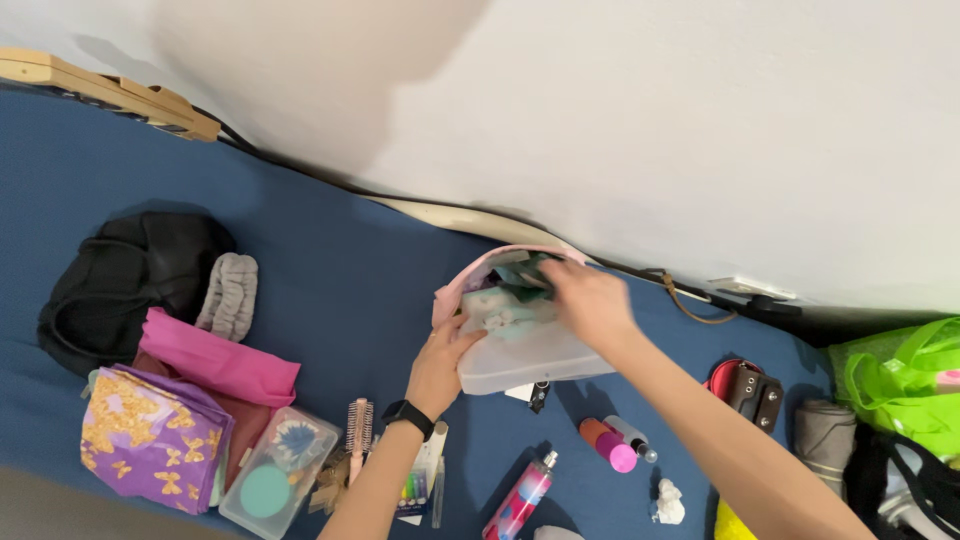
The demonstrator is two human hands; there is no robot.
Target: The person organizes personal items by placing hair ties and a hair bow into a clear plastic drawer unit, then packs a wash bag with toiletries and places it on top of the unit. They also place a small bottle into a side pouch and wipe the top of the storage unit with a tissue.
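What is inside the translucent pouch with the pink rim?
Pale and teal soft items show through the translucent pouch and at its mouth. The right hand covers part of the opening, hiding what lies deeper; the left hand steadies the side.

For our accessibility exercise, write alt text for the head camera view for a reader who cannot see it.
A person's right hand reaches into a pink-edged translucent pouch on a blue surface while the left hand steadies it. A purple butterfly bag, pink hairbrush and spray bottle lie nearby.
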